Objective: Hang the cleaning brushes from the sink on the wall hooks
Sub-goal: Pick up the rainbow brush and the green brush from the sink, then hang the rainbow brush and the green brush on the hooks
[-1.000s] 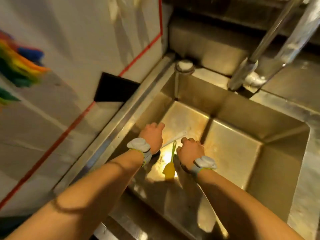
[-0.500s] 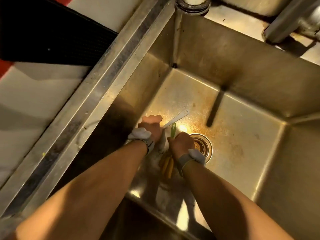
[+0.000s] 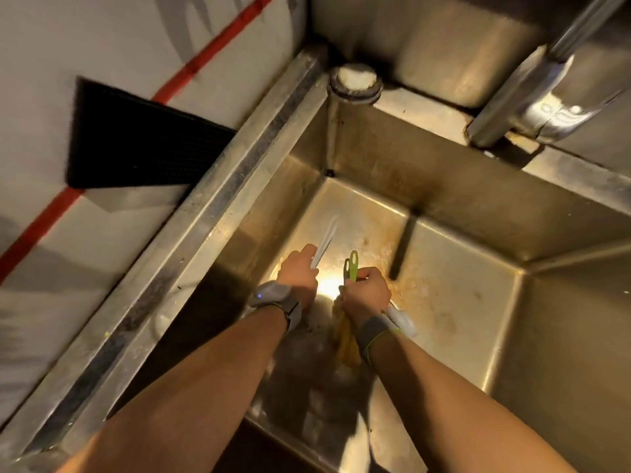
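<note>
Both my hands are down inside the steel sink (image 3: 454, 206). My left hand (image 3: 299, 275) is closed around a white-handled brush (image 3: 325, 243), whose handle sticks out past my fingers toward the back of the basin. My right hand (image 3: 367, 291) grips two green-handled brushes (image 3: 351, 266); their looped handle ends point up and their yellow bristle heads (image 3: 345, 339) hang below my wrist. The white brush's head is hidden by my left hand. No wall hooks are in view.
The sink's broad steel rim (image 3: 218, 206) runs diagonally on the left. Beyond it is a pale floor with a red line (image 3: 211, 51) and a black mat (image 3: 136, 138). A faucet pipe (image 3: 546, 87) rises at the upper right, and a capped fitting (image 3: 355, 80) sits at the back corner.
Both hands have closed on the brushes and lifted them off the sink floor, handles now pointing up. The view pulled back, showing the floor, the mat and the faucet again.
</note>
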Demonstrator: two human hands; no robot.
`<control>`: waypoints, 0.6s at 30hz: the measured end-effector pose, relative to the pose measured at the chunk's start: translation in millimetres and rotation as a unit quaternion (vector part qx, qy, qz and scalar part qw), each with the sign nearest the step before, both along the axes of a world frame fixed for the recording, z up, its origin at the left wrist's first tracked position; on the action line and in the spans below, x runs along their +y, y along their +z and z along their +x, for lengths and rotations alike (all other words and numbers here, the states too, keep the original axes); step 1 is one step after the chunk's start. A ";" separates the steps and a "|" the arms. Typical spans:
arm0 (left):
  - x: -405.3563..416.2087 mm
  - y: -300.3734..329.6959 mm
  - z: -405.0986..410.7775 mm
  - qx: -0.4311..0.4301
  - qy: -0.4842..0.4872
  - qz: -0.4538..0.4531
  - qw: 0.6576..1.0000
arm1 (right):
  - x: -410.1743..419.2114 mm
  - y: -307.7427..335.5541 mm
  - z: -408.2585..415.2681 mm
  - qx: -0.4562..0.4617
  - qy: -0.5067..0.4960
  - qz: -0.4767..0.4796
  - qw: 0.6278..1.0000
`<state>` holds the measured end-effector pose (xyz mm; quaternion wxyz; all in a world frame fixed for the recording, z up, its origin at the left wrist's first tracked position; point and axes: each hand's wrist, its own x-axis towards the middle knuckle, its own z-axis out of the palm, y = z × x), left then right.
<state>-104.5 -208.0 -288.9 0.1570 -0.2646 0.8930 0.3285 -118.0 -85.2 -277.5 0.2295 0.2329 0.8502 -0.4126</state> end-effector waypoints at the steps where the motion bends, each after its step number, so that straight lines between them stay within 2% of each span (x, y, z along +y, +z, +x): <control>1: -0.5 15.3 2.3 0.022 0.015 0.020 0.999 | 0.8 18.6 -4.4 0.016 -0.019 -0.022 0.999; 5: -1.1 78.5 7.1 0.111 0.084 0.092 0.986 | -1.9 77.8 -15.9 0.069 -0.045 -0.096 0.992; 11: 0.2 208.8 14.0 0.201 0.166 0.190 0.947 | -13.0 185.9 -23.2 0.143 -0.012 -0.177 0.974; 14: -0.8 270.5 17.1 0.240 0.180 0.190 0.935 | -22.3 245.6 -27.7 0.185 -0.001 -0.218 0.958; 18: -2.7 369.1 38.6 0.319 0.190 0.144 0.917 | -34.4 334.1 -22.6 0.220 0.044 -0.278 0.934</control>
